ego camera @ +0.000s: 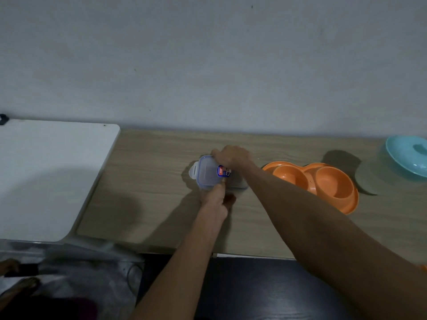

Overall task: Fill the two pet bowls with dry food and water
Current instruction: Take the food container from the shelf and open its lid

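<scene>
Dim room, plain grey wall behind a wood-grain surface; a white board lies at its left end.

Grip: both hands are on a small clear container with a blue-rimmed clip lid. The left hand closes on its near edge, thumb up against the lid by the label. The right hand closes over its far edge from above. The end latch on the left side appears flipped outward; whether the others are released cannot be told. Contents are not visible.

Outward: the orange double pet bowl stands just right of the container, behind the right forearm, both wells apparently empty. A turquoise dish sits well apart at the far right edge. No water source is in view.

Judgement: step in hand is opening the container, presumably the dry food; filling has not begun. To do it well, the left hand should pin the base flat against the surface while the right frees each remaining latch, then lifts the lid level. A jerked lid risks tipping the container and scattering food.
</scene>
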{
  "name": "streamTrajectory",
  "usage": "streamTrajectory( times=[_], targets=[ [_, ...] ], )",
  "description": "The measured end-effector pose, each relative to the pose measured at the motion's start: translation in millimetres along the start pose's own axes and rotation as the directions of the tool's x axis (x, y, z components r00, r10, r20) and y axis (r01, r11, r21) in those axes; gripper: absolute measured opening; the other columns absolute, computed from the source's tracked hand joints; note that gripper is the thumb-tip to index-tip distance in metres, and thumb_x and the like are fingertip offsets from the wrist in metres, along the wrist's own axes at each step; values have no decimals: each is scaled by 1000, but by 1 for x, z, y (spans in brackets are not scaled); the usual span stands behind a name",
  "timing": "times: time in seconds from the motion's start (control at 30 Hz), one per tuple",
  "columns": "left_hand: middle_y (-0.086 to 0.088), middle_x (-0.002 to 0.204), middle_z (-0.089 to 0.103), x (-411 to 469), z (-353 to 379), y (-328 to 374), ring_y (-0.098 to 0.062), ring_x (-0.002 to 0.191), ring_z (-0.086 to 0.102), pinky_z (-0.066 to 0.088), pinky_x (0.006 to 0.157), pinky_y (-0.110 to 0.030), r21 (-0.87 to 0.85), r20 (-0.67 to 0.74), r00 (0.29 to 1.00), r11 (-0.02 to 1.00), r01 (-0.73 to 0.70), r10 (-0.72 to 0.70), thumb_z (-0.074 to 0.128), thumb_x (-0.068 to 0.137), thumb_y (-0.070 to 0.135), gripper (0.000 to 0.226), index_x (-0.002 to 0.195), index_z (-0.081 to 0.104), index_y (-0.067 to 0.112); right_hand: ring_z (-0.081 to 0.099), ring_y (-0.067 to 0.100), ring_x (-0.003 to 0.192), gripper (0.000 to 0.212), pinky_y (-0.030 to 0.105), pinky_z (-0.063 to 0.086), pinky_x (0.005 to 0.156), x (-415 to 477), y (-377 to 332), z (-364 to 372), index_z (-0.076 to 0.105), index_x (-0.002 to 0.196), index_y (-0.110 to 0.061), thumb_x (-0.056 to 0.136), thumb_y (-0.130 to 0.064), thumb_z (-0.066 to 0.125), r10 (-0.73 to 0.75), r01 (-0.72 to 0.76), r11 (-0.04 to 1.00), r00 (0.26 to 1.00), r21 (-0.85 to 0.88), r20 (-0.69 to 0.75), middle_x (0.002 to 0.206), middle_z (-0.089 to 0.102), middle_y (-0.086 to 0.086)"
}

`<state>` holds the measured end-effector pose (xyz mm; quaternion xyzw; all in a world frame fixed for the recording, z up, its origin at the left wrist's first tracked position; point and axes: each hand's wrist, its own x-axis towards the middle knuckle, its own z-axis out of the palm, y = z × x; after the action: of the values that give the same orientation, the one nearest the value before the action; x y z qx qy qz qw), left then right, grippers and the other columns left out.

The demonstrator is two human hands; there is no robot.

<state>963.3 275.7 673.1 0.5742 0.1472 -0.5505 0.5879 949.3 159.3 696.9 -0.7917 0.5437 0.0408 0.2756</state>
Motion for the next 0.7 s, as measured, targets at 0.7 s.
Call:
streamTrajectory(
  times=[0.7],
  targets=[
    [-9,126,63,-15,-39,47,-25,109,64,49,80,-36,316,-123,928,901,-298,350,63,84,57,63,128,61,11,54,41,114,47,42,44,93,-40,47,-12,52,118,-2,95,-43,51,15,41,971,973,235,-232,124,55,23]
  ],
)
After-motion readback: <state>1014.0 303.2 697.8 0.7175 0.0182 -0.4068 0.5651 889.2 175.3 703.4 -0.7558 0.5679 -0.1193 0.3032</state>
